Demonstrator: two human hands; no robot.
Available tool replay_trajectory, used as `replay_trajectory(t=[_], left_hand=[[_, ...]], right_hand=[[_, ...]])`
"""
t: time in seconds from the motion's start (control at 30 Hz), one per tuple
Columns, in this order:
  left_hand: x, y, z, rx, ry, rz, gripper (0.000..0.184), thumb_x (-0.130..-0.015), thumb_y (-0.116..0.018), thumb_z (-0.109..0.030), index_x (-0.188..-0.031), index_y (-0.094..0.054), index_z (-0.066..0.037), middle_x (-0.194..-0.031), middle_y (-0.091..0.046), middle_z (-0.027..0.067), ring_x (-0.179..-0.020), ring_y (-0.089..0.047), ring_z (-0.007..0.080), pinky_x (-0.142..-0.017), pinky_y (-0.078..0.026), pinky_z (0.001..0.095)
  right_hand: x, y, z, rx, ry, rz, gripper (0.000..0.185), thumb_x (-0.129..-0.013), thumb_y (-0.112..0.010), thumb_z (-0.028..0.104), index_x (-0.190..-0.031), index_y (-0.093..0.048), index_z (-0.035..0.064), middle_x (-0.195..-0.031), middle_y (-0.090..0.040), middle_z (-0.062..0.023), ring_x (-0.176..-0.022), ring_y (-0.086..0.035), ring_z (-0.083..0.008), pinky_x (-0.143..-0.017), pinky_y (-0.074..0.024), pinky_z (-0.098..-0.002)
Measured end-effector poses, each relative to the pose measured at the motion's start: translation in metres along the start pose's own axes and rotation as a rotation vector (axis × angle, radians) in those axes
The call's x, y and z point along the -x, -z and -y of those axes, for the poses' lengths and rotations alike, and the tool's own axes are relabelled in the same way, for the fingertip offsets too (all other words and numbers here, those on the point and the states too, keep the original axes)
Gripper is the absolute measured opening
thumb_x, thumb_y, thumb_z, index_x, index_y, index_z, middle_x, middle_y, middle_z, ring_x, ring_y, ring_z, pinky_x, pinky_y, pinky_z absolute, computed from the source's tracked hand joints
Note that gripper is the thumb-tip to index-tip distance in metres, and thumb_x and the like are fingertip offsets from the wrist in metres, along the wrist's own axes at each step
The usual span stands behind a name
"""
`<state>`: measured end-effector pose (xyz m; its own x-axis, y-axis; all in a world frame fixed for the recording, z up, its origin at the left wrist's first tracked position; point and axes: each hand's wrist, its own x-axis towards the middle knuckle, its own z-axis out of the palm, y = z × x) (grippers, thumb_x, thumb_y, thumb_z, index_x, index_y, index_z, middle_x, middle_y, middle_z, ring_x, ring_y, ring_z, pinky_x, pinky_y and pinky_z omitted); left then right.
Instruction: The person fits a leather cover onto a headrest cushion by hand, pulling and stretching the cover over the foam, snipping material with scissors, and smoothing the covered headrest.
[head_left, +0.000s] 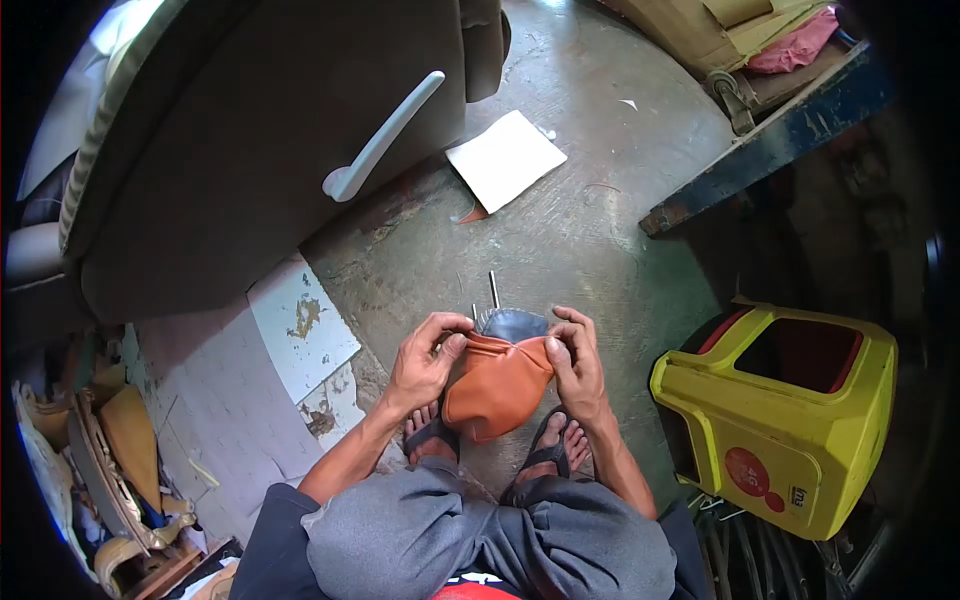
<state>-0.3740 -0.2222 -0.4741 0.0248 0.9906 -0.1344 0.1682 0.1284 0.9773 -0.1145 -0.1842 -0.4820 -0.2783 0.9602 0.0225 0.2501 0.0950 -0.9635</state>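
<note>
My left hand (425, 362) pinches the left edge of an orange-brown leather cover (498, 392). My right hand (578, 368) grips the opposite edge, thumb on the outside. The cover hangs low between my feet like a rounded pouch, its open edge facing away from me. Inside that opening shows the dark underside of what looks like a headrest (513, 325). Two metal rods (494, 290) stick out from it, one long and one mostly hidden by the edge. The rest of it is inside the leather.
A large dark upholstered seat (270, 130) with a grey lever (385, 138) stands at upper left. On the concrete floor lies a white sheet (507, 160). A yellow plastic bin (800, 440) is at right, below a blue beam (770, 135). Scraps (125, 470) pile up at lower left.
</note>
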Motion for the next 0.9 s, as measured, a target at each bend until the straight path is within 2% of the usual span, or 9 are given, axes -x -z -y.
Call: replay_trajectory(t=[0.1, 0.17, 0.23, 0.27, 0.43, 0.5, 0.63, 0.8, 0.9], left_hand=[[-0.006, 0.009, 0.012, 0.040, 0.001, 0.058, 0.021, -0.104, -0.064, -0.016, -0.119, -0.065, -0.002, -0.118, -0.065, 0.0087, -0.111, -0.064, 0.0166, -0.098, -0.052, 0.0318], [-0.008, 0.006, 0.006, 0.075, -0.050, 0.004, 0.019, -0.101, -0.069, -0.018, -0.112, -0.069, -0.003, -0.108, -0.069, 0.0077, -0.099, -0.067, 0.0176, -0.088, -0.053, 0.0322], [-0.006, 0.004, 0.005, 0.099, -0.118, 0.135, 0.020, -0.099, -0.071, -0.019, -0.111, -0.069, -0.003, -0.107, -0.068, 0.0075, -0.102, -0.066, 0.0173, -0.091, -0.052, 0.0325], [-0.003, 0.000, 0.009, 0.138, -0.095, 0.176, 0.022, -0.098, -0.072, -0.020, -0.112, -0.068, -0.004, -0.108, -0.067, 0.0068, -0.105, -0.064, 0.0176, -0.093, -0.051, 0.0328], [0.008, 0.009, 0.003, 0.120, -0.128, 0.290, 0.025, -0.096, -0.074, -0.023, -0.111, -0.064, -0.006, -0.110, -0.065, 0.0048, -0.104, -0.063, 0.0192, -0.093, -0.048, 0.0344], [0.003, 0.014, 0.004, 0.020, -0.138, 0.483, 0.025, -0.092, -0.077, -0.025, -0.106, -0.065, -0.009, -0.109, -0.064, 0.0034, -0.096, -0.062, 0.0197, -0.092, -0.044, 0.0348], [-0.007, 0.011, 0.009, -0.061, -0.243, 0.622, 0.020, -0.087, -0.079, -0.024, -0.094, -0.067, -0.010, -0.091, -0.063, 0.0042, -0.098, -0.060, 0.0229, -0.089, -0.043, 0.0381], [0.001, -0.010, 0.017, 0.108, -0.481, 0.491, 0.015, -0.087, -0.076, -0.013, -0.091, -0.064, -0.005, -0.087, -0.060, 0.0065, -0.090, -0.054, 0.0268, -0.090, -0.046, 0.0421], [0.000, -0.019, 0.024, 0.193, -0.420, 0.557, 0.017, -0.086, -0.076, -0.013, -0.091, -0.061, -0.006, -0.087, -0.057, 0.0071, -0.091, -0.054, 0.0288, -0.090, -0.045, 0.0433]], right_hand=[[-0.005, -0.014, 0.043, -0.246, -0.097, -0.165, 0.031, -0.104, -0.059, 0.015, -0.130, -0.060, -0.0009, -0.144, -0.045, -0.0187, -0.125, -0.058, -0.0279, -0.102, -0.0494, -0.0414], [-0.016, -0.007, 0.063, -0.144, -0.025, -0.171, 0.037, -0.102, -0.063, 0.017, -0.135, -0.062, 0.0007, -0.138, -0.053, -0.0188, -0.121, -0.060, -0.0296, -0.099, -0.0502, -0.0416], [-0.024, 0.007, 0.069, 0.322, 0.044, 0.170, 0.034, -0.098, -0.067, 0.021, -0.127, -0.068, 0.0026, -0.121, -0.063, -0.0162, -0.111, -0.061, -0.0318, -0.095, -0.0494, -0.0408], [-0.024, 0.003, 0.075, 0.374, -0.010, 0.182, 0.033, -0.095, -0.070, 0.025, -0.121, -0.072, 0.0047, -0.105, -0.066, -0.0142, -0.102, -0.060, -0.0330, -0.092, -0.0481, -0.0409], [-0.004, 0.009, 0.088, 0.477, -0.052, 0.273, 0.032, -0.094, -0.072, 0.027, -0.118, -0.073, 0.0065, -0.103, -0.064, -0.0142, -0.099, -0.059, -0.0313, -0.091, -0.0478, -0.0408], [-0.001, 0.013, 0.102, 0.482, -0.198, 0.370, 0.034, -0.093, -0.073, 0.029, -0.118, -0.073, 0.0067, -0.103, -0.064, -0.0134, -0.098, -0.059, -0.0310, -0.090, -0.0479, -0.0405], [0.001, 0.021, 0.103, 0.531, -0.227, 0.443, 0.032, -0.091, -0.075, 0.030, -0.112, -0.071, 0.0050, -0.100, -0.063, -0.0129, -0.100, -0.061, -0.0319, -0.090, -0.0485, -0.0417], [-0.021, 0.041, 0.092, 0.294, -0.731, 0.794, 0.061, -0.083, -0.088, 0.040, -0.127, -0.063, 0.0058, -0.115, -0.060, -0.0060, -0.110, -0.058, -0.0190, -0.097, -0.0475, -0.0349], [-0.029, 0.035, 0.078, 0.105, -0.907, 0.876, 0.079, -0.080, -0.090, 0.039, -0.141, -0.054, 0.0048, -0.125, -0.059, -0.0098, -0.118, -0.056, -0.0220, -0.104, -0.0456, -0.0374]])
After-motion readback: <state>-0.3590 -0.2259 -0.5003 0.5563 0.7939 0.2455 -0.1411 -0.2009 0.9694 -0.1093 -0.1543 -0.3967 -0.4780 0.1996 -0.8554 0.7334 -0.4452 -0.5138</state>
